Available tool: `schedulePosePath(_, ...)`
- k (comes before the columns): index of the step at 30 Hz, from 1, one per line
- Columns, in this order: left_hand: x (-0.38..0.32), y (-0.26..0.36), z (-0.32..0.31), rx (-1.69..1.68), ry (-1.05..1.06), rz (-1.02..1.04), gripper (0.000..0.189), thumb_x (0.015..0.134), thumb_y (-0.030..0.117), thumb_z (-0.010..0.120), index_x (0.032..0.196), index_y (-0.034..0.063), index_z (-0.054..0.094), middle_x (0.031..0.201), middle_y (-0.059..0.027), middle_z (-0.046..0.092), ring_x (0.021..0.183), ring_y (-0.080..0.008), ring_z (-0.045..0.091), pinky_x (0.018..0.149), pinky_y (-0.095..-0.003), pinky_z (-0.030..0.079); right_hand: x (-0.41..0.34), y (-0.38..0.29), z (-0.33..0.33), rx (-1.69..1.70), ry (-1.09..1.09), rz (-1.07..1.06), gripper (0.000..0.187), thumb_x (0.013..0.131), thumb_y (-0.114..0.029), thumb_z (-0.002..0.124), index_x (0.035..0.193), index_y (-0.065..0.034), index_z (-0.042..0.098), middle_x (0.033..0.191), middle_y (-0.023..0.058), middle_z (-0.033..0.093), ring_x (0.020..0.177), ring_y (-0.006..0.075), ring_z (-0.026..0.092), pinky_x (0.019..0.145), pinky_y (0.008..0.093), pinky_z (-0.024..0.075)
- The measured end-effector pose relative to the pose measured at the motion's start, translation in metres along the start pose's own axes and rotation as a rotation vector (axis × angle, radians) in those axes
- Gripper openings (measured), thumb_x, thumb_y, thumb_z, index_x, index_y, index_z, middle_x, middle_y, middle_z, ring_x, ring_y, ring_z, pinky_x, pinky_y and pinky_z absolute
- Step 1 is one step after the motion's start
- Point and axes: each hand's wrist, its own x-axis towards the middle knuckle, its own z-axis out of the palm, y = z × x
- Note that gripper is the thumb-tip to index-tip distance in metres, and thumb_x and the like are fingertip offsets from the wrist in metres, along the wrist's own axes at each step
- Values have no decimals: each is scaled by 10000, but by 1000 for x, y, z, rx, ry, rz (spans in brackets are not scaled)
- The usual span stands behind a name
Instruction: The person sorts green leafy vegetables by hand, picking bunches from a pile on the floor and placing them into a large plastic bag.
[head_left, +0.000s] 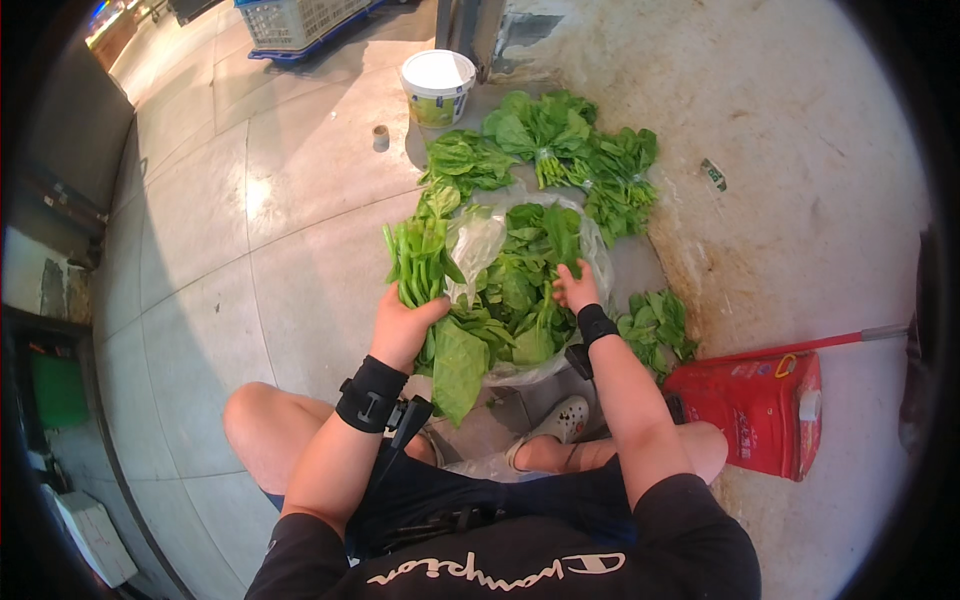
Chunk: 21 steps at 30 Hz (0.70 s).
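My left hand (407, 321) is closed around a bunch of leafy greens (420, 259), its cut stems pointing away from me and its large leaves hanging down near my wrist. Over a clear plastic bag (597, 259) full of loose leafy greens (517, 281), my right hand (576, 288) has its thumb and fingers at an upright leafy stem; the grip is partly hidden by the leaf. Beyond the bag lie tied bundles of greens (544, 135) on the floor. More greens (656, 326) lie to the right of my right forearm.
A white lidded bucket (439, 90) stands behind the bundles, with a small roll-like object (381, 136) to its left. At my right is a red container (750, 412) beside a red pole (795, 347). A crate (311, 26) sits on a blue base farther off.
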Motion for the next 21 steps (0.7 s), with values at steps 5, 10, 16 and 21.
schedulePosePath(5,7,-1,16,-35,-43,14,348,750,9,685,1065,-18,540,908,-56,624,781,-151,612,704,-294,504,6,72,-14,-79,309,-75,257,922,-184,593,1074,-4,490,912,158,608,713,261,642,569,386,503)
schedulePosePath(10,0,1,8,-18,-25,-7,344,752,4,677,1069,-8,546,917,-55,626,797,-155,614,726,-298,505,-43,49,19,-959,37,-112,390,845,-390,660,747,-15,619,824,170,627,687,332,592,688,458,516)
schedulePosePath(16,0,-2,8,1,-32,-4,380,739,22,702,1081,-16,540,917,-69,638,791,-162,625,711,-302,512,-54,32,17,-691,-9,-137,261,801,-273,669,844,-20,623,826,141,628,761,300,603,715,430,500)
schedulePosePath(21,-2,-2,4,-19,-22,-5,355,737,23,700,1056,-20,550,905,-70,638,777,-164,629,703,-299,515,-107,-14,13,68,99,-545,145,849,-63,606,958,-39,514,1127,138,602,961,197,582,837,317,457)
